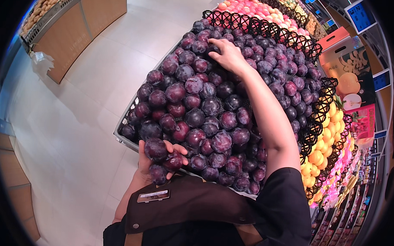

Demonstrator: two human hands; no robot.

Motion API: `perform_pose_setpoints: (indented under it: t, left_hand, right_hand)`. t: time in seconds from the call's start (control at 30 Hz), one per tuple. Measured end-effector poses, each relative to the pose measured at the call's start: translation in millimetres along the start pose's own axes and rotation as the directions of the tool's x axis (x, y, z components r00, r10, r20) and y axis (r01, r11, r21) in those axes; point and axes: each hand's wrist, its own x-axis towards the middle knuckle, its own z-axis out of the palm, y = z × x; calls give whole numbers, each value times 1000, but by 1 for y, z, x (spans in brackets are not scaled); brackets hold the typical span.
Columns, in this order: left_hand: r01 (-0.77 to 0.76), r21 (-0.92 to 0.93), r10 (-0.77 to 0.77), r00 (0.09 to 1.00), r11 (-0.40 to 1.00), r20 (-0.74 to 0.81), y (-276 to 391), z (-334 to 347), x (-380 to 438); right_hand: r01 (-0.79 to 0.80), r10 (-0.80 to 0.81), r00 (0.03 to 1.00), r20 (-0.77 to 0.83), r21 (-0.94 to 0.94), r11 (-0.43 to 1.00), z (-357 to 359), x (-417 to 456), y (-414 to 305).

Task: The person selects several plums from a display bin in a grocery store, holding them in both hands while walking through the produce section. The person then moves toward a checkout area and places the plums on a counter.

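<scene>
My left hand (pixel 145 162) cradles three dark purple plums (pixel 155 150) at the near edge of the display, its fingers curled around them from behind. My right hand (pixel 231 56) reaches across to the far part of the heap. Its thumb and fingers are around a dark plum (pixel 213 49) that still sits among the others; the palm side is hidden. Beneath both arms spreads a large heap of plums (pixel 194 85), piled in a grey plastic crate display (pixel 121 122) with slatted sides.
Black lattice dividers (pixel 252 23) separate the plums from pink-red fruit (pixel 243 7) behind and yellow fruit (pixel 323 143) at right. Fruit cartons (pixel 346 76) and blue price displays (pixel 359 17) line the right side. Across the tiled floor (pixel 86 125) stands a wood-panelled stand (pixel 70 30).
</scene>
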Motion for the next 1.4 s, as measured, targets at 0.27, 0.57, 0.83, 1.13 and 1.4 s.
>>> perform_pose_setpoints:
  t: [0.27,0.57,0.83,1.13,1.4]
  left_hand:
    - [44,-147,-38,998,988,44,12,-11,7]
    - [182,-50,-184,981,982,-53,16,-6,21]
    - [208,-62,-213,972,976,-102,16,-3,21]
    - [240,-89,-244,969,967,-44,17,-5,19]
    - [152,-129,-169,978,980,-125,15,-5,12]
  right_hand:
    - [-139,152,988,1,412,901,-100,-214,4]
    - [-307,298,941,161,33,951,-43,-392,-64]
    - [-278,274,960,-48,-109,954,21,-383,-94]
    - [78,-73,995,71,-78,994,15,-373,-59]
    - [-17,19,1000,20,-97,995,23,-363,-75]
